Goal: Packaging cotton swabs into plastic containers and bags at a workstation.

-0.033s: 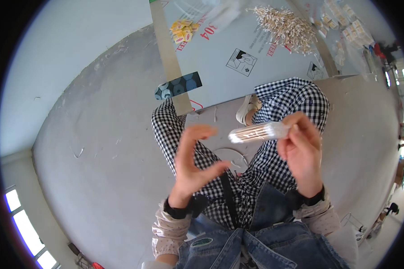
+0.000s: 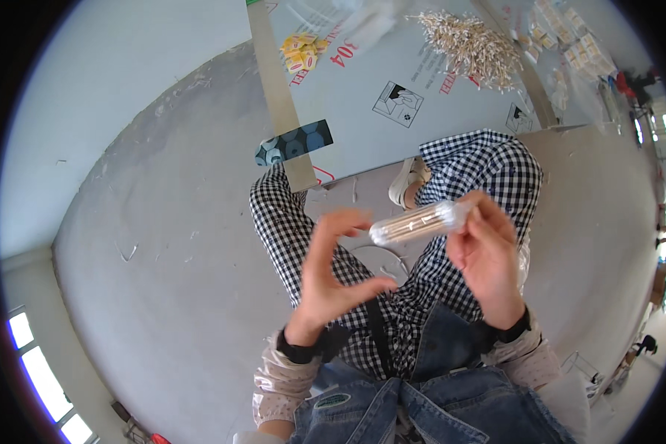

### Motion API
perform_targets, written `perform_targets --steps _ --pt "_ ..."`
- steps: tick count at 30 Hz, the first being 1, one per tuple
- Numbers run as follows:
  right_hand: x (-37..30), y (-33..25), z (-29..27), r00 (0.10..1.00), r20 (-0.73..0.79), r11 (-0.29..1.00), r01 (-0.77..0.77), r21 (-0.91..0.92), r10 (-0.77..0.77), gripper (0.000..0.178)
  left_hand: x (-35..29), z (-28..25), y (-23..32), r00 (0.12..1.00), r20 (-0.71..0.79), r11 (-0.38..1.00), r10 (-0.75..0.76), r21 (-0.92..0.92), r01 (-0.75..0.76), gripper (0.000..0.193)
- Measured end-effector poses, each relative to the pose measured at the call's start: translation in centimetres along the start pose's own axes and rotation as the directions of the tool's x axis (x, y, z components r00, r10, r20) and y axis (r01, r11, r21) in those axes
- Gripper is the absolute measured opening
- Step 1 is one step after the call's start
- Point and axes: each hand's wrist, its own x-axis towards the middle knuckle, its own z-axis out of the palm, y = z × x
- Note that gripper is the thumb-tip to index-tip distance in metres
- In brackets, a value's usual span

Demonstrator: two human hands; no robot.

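"While you have the frame's centre in view, what is that packet (image 2: 414, 223) made of?"

"Clear, glossy film with crinkled glints, wrapped into a long, slim bundle. Thin tan sticks (image 2: 408, 227) lie side by side within it, white at the left end."

"And the stuff around it?"

"Creased black-and-white checked trousers (image 2: 499, 159) beneath. Across the top runs a smooth, pale blue-grey counter (image 2: 355, 111) with printed marks. It carries a bristly, loose pile (image 2: 470, 52) of swabs at upper right and glossy yellow packs (image 2: 302, 53) at upper left."

"How does the right grip (image 2: 490, 270) stand?"

"Pinched tight, right of centre: thumb and fingers have hold of the packet's right end."

"The left grip (image 2: 324, 287)?"

"Spread wide in a C, fingers above and thumb below, with only space between them."

"So where does the packet lie?"

"Between the two, at mid-frame, pointing leftward out of the right grip, its right end a little higher in the frame. Its left end comes just beside the left fingertips; blur hides whether they touch."
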Motion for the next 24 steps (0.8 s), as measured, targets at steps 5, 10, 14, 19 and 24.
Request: perform_targets --steps 5,10,14,19,24 --pt "-1.7 4.7 -0.8 0.932 0.079 0.8 -0.344 0.492 0.353 0.017 -0.6 6.1 1.8 0.969 -0.204 0.92 -0.14 -0.389 0.051 0.065" --pt "-3.5 6.2 0.4 0.895 -0.045 0.886 -0.43 0.174 0.443 0.039 0.6 6.3 3.0 0.973 -0.23 0.981 -0.016 -0.192 -0.029 0.048" --pt "-2.4 5.6 0.1 0.982 0.011 0.962 -0.184 0.2 0.186 0.034 1.5 6.0 3.4 0.972 -0.18 0.986 0.149 0.098 -0.133 0.049" --pt "-2.4 5.5 -0.7 0.985 0.005 0.967 -0.172 0.189 0.175 0.028 1.7 6.0 4.3 0.967 -0.155 0.969 0.203 0.171 -0.176 0.059" --pt "-2.9 5.7 -0.2 0.971 -0.066 0.957 -0.215 0.197 0.232 0.028 1.7 5.9 4.2 0.964 -0.126 0.967 0.234 0.136 -0.216 0.069"
